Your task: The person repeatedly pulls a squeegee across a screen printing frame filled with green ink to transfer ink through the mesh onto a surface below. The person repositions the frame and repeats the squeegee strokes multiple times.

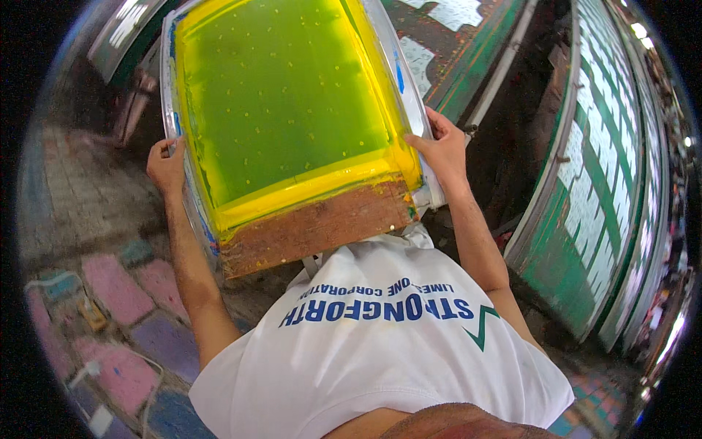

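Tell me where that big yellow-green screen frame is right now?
The screen frame fills the upper middle of the head view, held between the left hand and right hand, against the white shirt.

The left hand [167, 164] grips the left edge of the screen frame [292, 110]. The right hand [441, 150] grips its right edge. The long table [607, 183] lies right of it.

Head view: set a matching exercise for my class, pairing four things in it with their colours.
Things:
1. Screen mesh
2. Lower edge of the frame
3. Shirt
4. Long table at the right

Colours:
A. white
B. green with pale patches
C. yellow-green
D. rusty brown

Pairs: 1-C, 2-D, 3-A, 4-B. The left hand and right hand grip the frame's sides.
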`<state>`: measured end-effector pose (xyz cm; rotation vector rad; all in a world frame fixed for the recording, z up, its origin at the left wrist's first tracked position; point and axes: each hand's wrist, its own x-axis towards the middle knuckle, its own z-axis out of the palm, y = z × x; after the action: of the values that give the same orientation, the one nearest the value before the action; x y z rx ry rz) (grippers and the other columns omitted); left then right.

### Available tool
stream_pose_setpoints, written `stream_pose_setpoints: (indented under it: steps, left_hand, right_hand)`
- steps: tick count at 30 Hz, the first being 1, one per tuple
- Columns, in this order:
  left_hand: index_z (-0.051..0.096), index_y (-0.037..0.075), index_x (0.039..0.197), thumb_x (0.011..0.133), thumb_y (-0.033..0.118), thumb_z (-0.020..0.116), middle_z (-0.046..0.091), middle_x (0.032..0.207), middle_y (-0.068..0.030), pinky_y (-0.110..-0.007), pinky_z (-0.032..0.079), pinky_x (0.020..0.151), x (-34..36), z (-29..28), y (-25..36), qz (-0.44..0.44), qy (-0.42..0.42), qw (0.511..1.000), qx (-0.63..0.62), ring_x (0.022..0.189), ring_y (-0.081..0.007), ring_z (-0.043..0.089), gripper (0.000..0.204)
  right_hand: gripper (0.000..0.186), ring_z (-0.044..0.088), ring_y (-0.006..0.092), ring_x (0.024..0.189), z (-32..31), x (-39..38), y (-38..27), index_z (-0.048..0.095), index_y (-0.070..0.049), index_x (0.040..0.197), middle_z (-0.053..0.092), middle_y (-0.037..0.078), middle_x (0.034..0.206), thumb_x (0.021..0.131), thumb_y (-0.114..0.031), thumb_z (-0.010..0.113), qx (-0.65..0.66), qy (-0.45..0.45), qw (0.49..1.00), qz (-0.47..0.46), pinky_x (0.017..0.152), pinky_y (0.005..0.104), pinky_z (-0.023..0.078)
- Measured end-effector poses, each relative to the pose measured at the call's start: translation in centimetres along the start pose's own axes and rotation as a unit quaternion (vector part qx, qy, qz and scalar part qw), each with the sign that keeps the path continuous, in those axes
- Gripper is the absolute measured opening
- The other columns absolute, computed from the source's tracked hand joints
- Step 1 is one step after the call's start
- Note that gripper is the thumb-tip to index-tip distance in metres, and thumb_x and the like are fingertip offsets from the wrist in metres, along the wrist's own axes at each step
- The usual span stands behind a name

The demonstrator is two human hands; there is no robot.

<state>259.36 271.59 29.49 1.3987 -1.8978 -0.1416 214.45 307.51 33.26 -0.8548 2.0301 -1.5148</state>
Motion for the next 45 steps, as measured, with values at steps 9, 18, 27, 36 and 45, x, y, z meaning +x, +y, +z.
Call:
stream_pose_setpoints:
  steps: [9, 18, 27, 36, 45]
  left_hand:
    - [0.080, 0.008, 0.100, 0.094, 0.036, 0.083, 0.075, 0.099, -0.0067, -0.043, 0.055, 0.080, -14.5, -11.2, 0.8, -0.165, 0.035, 0.975, 0.142, 0.085, -0.0230, 0.067, 0.029]
    - [0.080, 0.008, 0.097, 0.090, 0.035, 0.086, 0.076, 0.100, -0.0083, -0.041, 0.056, 0.079, -24.7, -21.6, 9.3, -0.233, 0.056, 0.930, 0.279, 0.088, -0.0255, 0.070, 0.029]
    - [0.079, 0.009, 0.097, 0.092, 0.040, 0.085, 0.076, 0.099, -0.0076, -0.044, 0.057, 0.080, -29.3, -20.8, 9.2, -0.294, 0.084, 0.913, 0.272, 0.087, -0.0266, 0.070, 0.031]
    - [0.076, 0.009, 0.089, 0.089, 0.041, 0.087, 0.073, 0.089, -0.0077, -0.046, 0.055, 0.076, -30.8, -19.5, 8.1, -0.310, 0.090, 0.907, 0.271, 0.082, -0.0260, 0.068, 0.033]
    - [0.076, 0.007, 0.085, 0.085, 0.041, 0.089, 0.072, 0.081, -0.0075, -0.043, 0.056, 0.077, -32.4, -16.4, 5.7, -0.258, 0.163, 0.918, 0.252, 0.079, -0.0271, 0.070, 0.036]
  right_hand:
    - [0.070, 0.073, 0.0169, 0.106, 1.8, 5.3, 3.5, 0.063, 0.008, 0.141, 0.076, 0.014, 0.122, 0.075, -0.001, 0.087, 0.065, -0.193, 0.979, 0.024, 0.095, 0.0312, 0.058]
    - [0.069, 0.074, 0.0190, 0.107, 3.7, 8.5, 5.2, 0.063, 0.008, 0.140, 0.077, 0.017, 0.122, 0.076, -0.003, 0.086, 0.061, -0.365, 0.929, 0.023, 0.096, 0.0320, 0.058]
    - [0.067, 0.074, 0.0196, 0.104, 3.8, 9.1, 1.9, 0.064, 0.008, 0.140, 0.077, 0.018, 0.121, 0.078, -0.003, 0.085, 0.006, -0.396, 0.918, -0.006, 0.095, 0.0330, 0.058]
    - [0.064, 0.075, 0.0194, 0.105, 3.2, 9.3, 1.1, 0.065, 0.007, 0.138, 0.078, 0.016, 0.120, 0.078, -0.004, 0.084, -0.004, -0.396, 0.918, -0.022, 0.095, 0.0327, 0.058]
    - [0.062, 0.075, 0.0191, 0.106, 3.8, 8.7, 2.0, 0.065, 0.007, 0.139, 0.077, 0.017, 0.121, 0.080, -0.003, 0.084, -0.013, -0.369, 0.923, -0.107, 0.096, 0.0320, 0.057]
